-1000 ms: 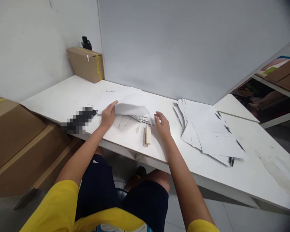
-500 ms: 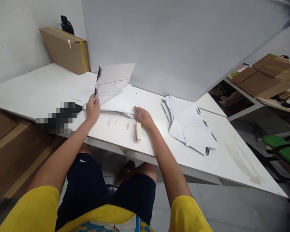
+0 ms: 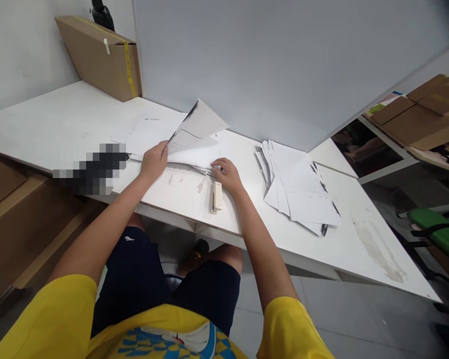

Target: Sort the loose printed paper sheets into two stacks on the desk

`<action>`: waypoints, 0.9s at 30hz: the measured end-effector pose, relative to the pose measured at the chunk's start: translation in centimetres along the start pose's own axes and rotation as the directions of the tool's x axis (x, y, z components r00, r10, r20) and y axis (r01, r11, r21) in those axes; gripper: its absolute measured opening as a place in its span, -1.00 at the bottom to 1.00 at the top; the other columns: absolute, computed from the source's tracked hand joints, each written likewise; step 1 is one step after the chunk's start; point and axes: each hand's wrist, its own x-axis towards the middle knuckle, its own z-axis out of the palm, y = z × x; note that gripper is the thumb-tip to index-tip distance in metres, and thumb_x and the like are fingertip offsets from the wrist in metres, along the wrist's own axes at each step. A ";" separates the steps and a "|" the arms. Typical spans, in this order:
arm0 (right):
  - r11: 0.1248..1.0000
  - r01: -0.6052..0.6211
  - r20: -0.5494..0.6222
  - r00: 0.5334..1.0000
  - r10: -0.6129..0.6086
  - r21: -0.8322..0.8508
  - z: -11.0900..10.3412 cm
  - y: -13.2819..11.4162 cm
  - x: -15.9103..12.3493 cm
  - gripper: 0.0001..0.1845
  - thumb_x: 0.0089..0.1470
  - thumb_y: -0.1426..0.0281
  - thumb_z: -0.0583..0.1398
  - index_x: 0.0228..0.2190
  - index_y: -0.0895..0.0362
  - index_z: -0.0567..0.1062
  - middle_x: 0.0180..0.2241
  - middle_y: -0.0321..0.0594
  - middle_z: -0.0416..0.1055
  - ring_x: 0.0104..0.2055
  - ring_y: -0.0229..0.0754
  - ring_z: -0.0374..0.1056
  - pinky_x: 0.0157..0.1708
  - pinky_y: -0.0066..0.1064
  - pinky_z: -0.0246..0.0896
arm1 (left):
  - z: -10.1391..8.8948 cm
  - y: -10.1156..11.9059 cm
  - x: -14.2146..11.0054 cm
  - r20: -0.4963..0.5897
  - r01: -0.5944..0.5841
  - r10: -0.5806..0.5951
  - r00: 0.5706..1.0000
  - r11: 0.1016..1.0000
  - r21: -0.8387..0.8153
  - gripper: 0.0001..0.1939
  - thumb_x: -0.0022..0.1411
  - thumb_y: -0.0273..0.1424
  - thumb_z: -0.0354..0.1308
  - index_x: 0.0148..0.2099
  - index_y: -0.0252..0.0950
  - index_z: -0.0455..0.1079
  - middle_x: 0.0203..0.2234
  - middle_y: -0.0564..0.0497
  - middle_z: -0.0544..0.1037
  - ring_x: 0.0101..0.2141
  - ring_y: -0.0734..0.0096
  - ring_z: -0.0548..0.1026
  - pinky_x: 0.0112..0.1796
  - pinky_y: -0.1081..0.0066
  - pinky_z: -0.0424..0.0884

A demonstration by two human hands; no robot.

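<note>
My left hand (image 3: 154,161) is closed on the near left edge of a printed paper sheet (image 3: 200,122), which is lifted and tilted over a stack of papers (image 3: 144,130). The sheet has a black smudge along one edge, and its far side bends to the right. At the stack's right end, my right hand (image 3: 226,173) pinches the corner of the papers, fingers curled. Just below that hand a cream stapler (image 3: 216,197) lies on the white table (image 3: 187,199), untouched.
A fanned pile of papers (image 3: 303,187) lies to the right. A cardboard box (image 3: 97,57) stands at the back left against a grey partition (image 3: 228,60). A pixelated dark object (image 3: 97,169) lies by the left front edge. A green chair (image 3: 437,229) is at the far right.
My left hand has moved right with the lifted sheet, which now leans further right and shows more of the stack beneath. My right hand's fingers have curled in on the papers' corner.
</note>
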 end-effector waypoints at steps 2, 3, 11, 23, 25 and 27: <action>1.000 -0.006 0.008 1.000 0.006 0.013 0.0 0.1 0.1 -0.70 0.16 0.27 0.12 -0.20 0.11 0.58 -0.06 -0.06 0.46 -0.07 -0.05 0.37 -0.17 -0.21 0.34 | 0.0 0.2 -0.1 0.017 -0.002 0.002 1.000 1.000 0.021 -0.58 0.42 -0.31 -0.14 0.10 -0.34 0.45 -0.23 -0.12 0.62 -0.21 0.15 0.56 -0.12 0.29 0.44; 1.000 -0.005 0.011 1.000 0.004 0.014 0.0 0.1 0.1 -0.70 0.16 0.27 0.11 -0.20 0.12 0.58 -0.06 -0.06 0.46 -0.08 -0.05 0.37 -0.17 -0.22 0.33 | 0.0 0.3 -0.1 0.029 -0.006 0.005 1.000 1.000 0.030 -0.59 0.42 -0.33 -0.13 0.10 -0.35 0.45 -0.22 -0.12 0.62 -0.20 0.14 0.56 -0.12 0.29 0.44; 0.998 -0.036 0.040 0.999 0.034 0.053 -0.1 -0.1 0.3 -0.68 0.09 0.16 0.25 -0.18 0.09 0.55 -0.07 -0.09 0.42 -0.04 -0.04 0.33 -0.03 -0.18 0.29 | 0.0 0.5 -0.4 0.086 -0.041 0.037 0.996 0.998 0.041 -0.60 0.40 -0.37 -0.11 0.11 -0.32 0.46 -0.10 -0.13 0.62 -0.11 0.10 0.56 -0.06 0.25 0.44; 0.998 0.033 -0.019 0.999 -0.032 0.044 0.3 0.6 0.2 -0.80 0.17 0.26 0.17 -0.29 0.05 0.57 -0.15 -0.13 0.48 -0.07 -0.05 0.35 -0.06 -0.17 0.30 | 0.1 0.9 -0.8 0.165 -0.133 0.116 0.980 0.986 0.099 -0.57 0.40 -0.41 -0.12 0.14 -0.30 0.48 0.02 -0.11 0.60 0.02 0.11 0.56 -0.01 0.22 0.46; 0.998 0.043 -0.021 0.999 -0.043 0.043 0.4 0.6 0.2 -0.80 0.16 0.29 0.15 -0.31 0.04 0.57 -0.16 -0.14 0.48 -0.09 -0.06 0.36 -0.11 -0.19 0.31 | 0.4 0.7 -0.8 0.185 -0.167 0.145 0.972 0.979 0.114 -0.58 0.38 -0.43 -0.10 0.13 -0.29 0.49 0.05 -0.09 0.58 0.07 0.11 0.54 -0.01 0.22 0.47; 0.998 0.040 -0.016 0.999 -0.039 0.058 0.5 0.6 0.2 -0.81 0.13 0.32 0.14 -0.31 0.05 0.57 -0.16 -0.14 0.47 -0.11 -0.08 0.36 -0.14 -0.21 0.32 | 0.5 0.6 -0.8 0.186 -0.177 0.152 0.971 0.976 0.126 -0.59 0.37 -0.44 -0.08 0.11 -0.27 0.51 0.07 -0.08 0.57 0.08 0.11 0.53 -0.01 0.22 0.48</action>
